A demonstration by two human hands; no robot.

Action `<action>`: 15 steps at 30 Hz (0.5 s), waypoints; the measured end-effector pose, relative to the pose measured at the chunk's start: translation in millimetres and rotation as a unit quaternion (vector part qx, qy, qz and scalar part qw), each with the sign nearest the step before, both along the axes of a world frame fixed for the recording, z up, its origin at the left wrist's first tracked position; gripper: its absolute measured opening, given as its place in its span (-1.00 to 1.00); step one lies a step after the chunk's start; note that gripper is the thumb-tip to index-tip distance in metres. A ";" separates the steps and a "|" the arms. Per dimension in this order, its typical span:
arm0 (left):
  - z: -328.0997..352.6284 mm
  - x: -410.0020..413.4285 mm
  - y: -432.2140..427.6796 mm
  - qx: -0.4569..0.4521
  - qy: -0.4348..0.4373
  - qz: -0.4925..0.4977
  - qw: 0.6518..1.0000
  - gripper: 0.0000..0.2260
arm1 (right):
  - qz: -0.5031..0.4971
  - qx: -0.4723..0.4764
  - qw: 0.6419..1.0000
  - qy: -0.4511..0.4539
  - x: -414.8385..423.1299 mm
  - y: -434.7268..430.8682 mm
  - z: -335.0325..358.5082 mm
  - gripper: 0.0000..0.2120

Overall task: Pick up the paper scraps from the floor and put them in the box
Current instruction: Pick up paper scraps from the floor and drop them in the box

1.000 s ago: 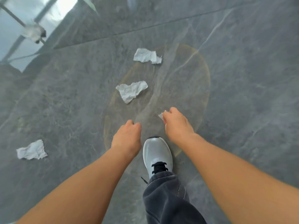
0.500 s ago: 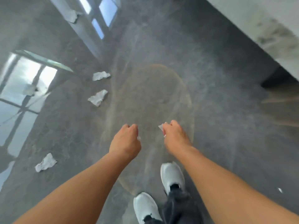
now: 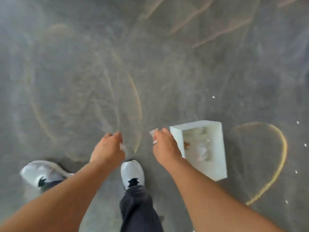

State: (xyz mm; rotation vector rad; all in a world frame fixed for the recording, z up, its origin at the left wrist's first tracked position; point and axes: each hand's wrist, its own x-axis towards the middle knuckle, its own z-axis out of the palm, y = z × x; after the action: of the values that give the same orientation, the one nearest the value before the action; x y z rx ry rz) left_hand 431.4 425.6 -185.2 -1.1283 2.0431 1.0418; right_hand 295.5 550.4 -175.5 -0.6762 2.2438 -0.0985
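Observation:
My right hand [image 3: 164,148] is closed around a white paper scrap [image 3: 153,132] that sticks out past the fingers. It hovers just left of a white open box [image 3: 219,164] standing on the grey floor; crumpled paper lies inside the box. My left hand [image 3: 107,149] is curled, with a small white bit of paper [image 3: 123,147] showing at its fingertips. Both hands are held out in front of me above the floor. The picture is blurred by motion.
My two white shoes [image 3: 133,173] stand on the glossy grey floor [image 3: 83,72], the left shoe [image 3: 42,171] off to the side. Tiny white specks [image 3: 213,97] dot the floor right of the box. No loose scraps lie in view.
I have turned to the right: the scraps on the floor and the window reflections have left the view, and the white box has come in beside my right hand. Both hands stay closed.

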 end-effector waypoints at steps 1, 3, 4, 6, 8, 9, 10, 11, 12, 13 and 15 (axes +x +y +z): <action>3.9 -18.8 24.5 0.005 0.010 -0.023 1.000 -0.78 | -0.023 0.009 1.000 0.007 -15.9 28.8 4.0 -0.76; 7.5 -55.1 66.2 0.006 0.046 -0.061 0.997 -0.83 | -0.085 0.020 0.996 0.025 -45.2 78.3 9.5 -0.76; 9.3 -73.3 83.6 0.006 0.056 -0.075 0.996 -0.84 | -0.119 0.023 0.992 0.032 -56.8 99.5 10.0 -0.77; 8.9 -109.6 117.8 0.013 0.068 -0.094 0.993 -0.83 | -0.193 0.023 0.980 0.040 -74.1 138.1 8.6 -0.78; 4.3 -141.0 146.9 0.020 0.079 -0.104 0.991 -0.80 | -0.245 0.023 0.968 0.047 -86.2 171.1 0.9 -0.77; -0.6 -154.2 161.0 0.026 0.085 -0.109 0.990 -0.80 | -0.265 0.026 0.963 0.049 -89.8 186.5 -4.6 -0.76; -6.4 -166.2 174.3 0.030 0.094 -0.112 0.989 -0.81 | -0.284 0.028 0.957 0.050 -92.0 200.3 -10.4 -0.76; -12.3 -177.3 187.0 0.031 0.105 -0.112 0.988 -0.81 | -0.298 0.029 0.953 0.051 -92.4 212.9 -16.7 -0.75; -18.7 -187.4 198.9 0.031 0.117 -0.110 0.987 -0.80 | -0.309 0.029 0.949 0.051 -91.7 223.7 -22.8 -0.75; -25.2 -196.3 210.4 0.034 0.127 -0.109 0.985 -0.76 | -0.315 0.030 0.947 0.050 -90.3 233.0 -28.3 -0.73; -37.2 -207.5 228.6 0.068 0.126 -0.095 0.985 -0.54 | -0.311 0.036 0.949 0.046 -87.5 247.4 -36.9 -0.64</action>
State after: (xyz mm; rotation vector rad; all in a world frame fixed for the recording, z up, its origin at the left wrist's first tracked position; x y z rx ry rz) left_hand 223.9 654.2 -222.5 -0.7456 2.1850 1.2567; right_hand 208.0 797.8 -212.3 0.0899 2.4608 -0.2970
